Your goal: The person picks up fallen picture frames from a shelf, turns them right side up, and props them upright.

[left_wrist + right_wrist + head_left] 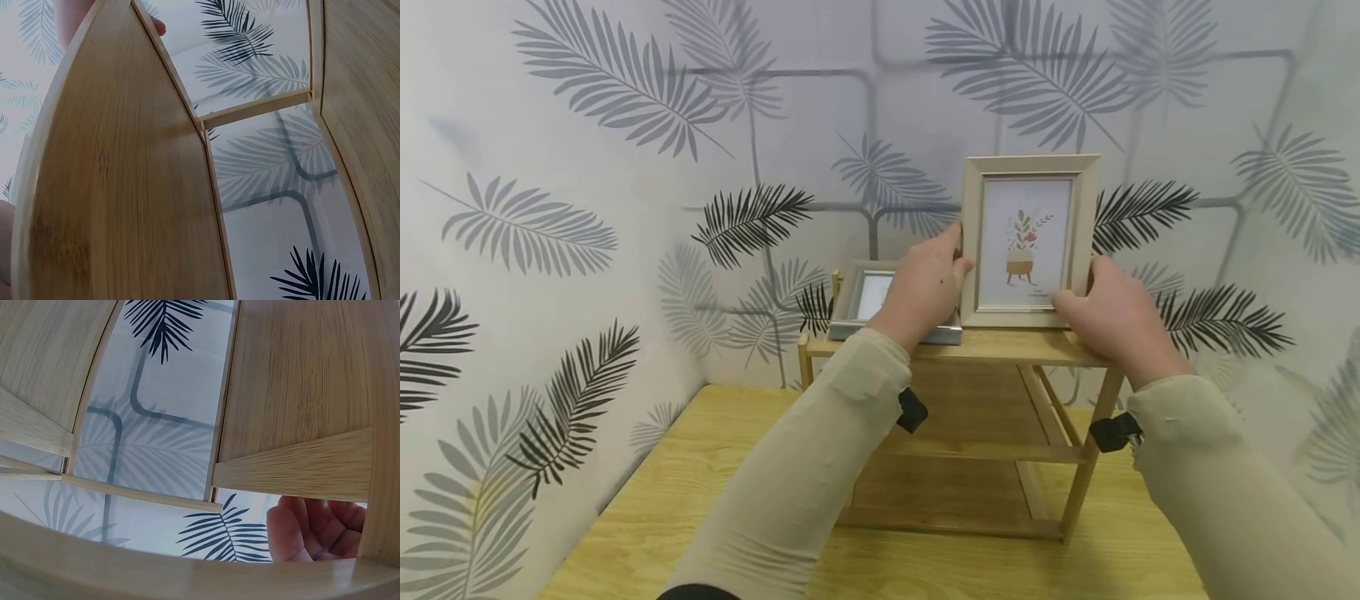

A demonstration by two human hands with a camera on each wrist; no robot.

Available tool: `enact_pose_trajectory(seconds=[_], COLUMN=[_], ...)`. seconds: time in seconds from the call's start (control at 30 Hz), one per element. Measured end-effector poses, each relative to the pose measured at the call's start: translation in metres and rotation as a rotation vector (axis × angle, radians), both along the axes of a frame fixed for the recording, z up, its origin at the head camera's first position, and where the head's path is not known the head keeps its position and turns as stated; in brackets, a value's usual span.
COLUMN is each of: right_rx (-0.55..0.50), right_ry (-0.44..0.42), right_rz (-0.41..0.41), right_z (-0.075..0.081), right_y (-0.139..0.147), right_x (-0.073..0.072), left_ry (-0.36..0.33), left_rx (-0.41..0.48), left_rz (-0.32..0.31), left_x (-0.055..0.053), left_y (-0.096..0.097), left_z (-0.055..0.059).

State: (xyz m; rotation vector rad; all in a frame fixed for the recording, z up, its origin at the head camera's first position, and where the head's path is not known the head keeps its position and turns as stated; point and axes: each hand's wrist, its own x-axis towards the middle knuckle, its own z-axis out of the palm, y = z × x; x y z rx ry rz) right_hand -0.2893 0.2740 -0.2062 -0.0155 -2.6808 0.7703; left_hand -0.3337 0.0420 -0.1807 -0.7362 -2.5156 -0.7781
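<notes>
A beige picture frame [1026, 242] with a plant drawing stands upright on the top of a wooden shelf rack [1000, 343]. My left hand [928, 287] holds its left edge, the thumb at the front side. At the lower right corner my right hand [1112, 321] grips it, thumb on the front, other fingers mostly hidden. A second, silver-edged picture frame [850, 302] lies face up on the rack's left end, partly covered by my left hand. In the right wrist view, curled fingers of my right hand [315, 528] show beyond the rack's side.
The rack has lower shelves [970, 450] and stands on a wood-grain table [647, 492]. Right behind is a wall [820, 117] with leaf-patterned paper, and another wall [512, 292] closes off the left side. Slanted side legs [1093, 475] support the rack.
</notes>
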Motion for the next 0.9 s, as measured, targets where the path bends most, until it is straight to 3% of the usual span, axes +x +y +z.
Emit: enact_pose_trajectory(seconds=[0.2,0.53,0.9], right_rx=[-0.006,-0.047,-0.019], right_ry=[0.001,-0.049,-0.017], right_rz=[0.002,0.013,-0.019], right_z=[0.001,-0.001,0.003], right_y=[0.001,-0.002,-0.007], right_x=[-0.001,0.001,0.011], left_ry=[0.006,-0.079,-0.134], left_rx=[-0.002,0.026,-0.022], left_rz=[0.023,-0.009,0.011], left_x=[-0.002,0.002,0.010], left_y=[0.002,0.000,-0.003], left_z=[0.002,-0.008,-0.004])
